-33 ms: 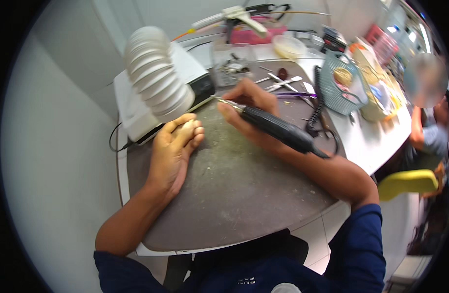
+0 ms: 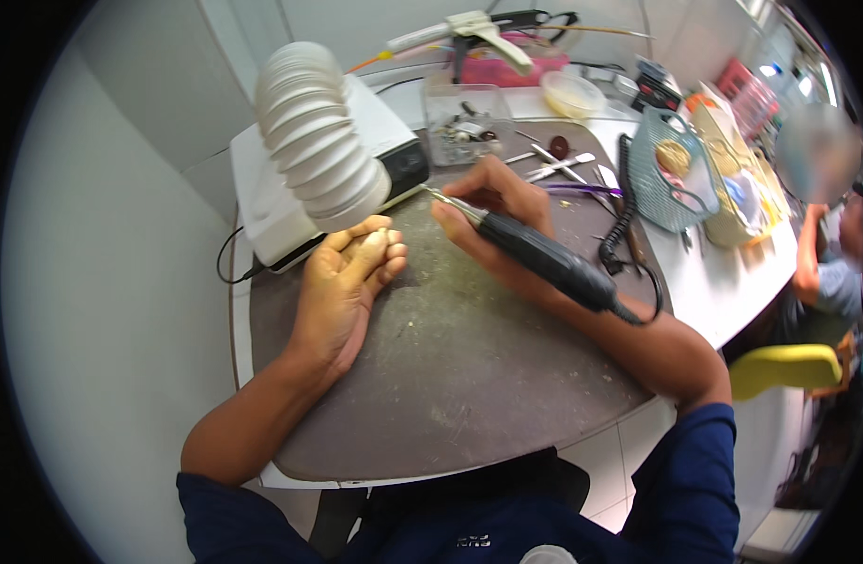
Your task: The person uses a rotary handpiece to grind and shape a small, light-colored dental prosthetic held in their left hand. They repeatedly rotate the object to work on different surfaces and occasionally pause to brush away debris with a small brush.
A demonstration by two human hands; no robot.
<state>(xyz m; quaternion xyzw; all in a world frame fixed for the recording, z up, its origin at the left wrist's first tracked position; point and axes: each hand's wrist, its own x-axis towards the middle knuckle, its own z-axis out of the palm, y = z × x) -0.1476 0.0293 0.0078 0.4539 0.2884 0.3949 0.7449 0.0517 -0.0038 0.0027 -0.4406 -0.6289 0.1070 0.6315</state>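
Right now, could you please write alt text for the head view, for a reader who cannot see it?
A person's right hand holds a black corded handpiece like a pen over a brown-grey mat. The left hand, fingers curled, is near the lower end of a white ribbed hose; whether it holds anything is unclear.

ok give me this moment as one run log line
left grip: pinched, contents unclear | right grip: holding black handpiece | white hose: near left grip
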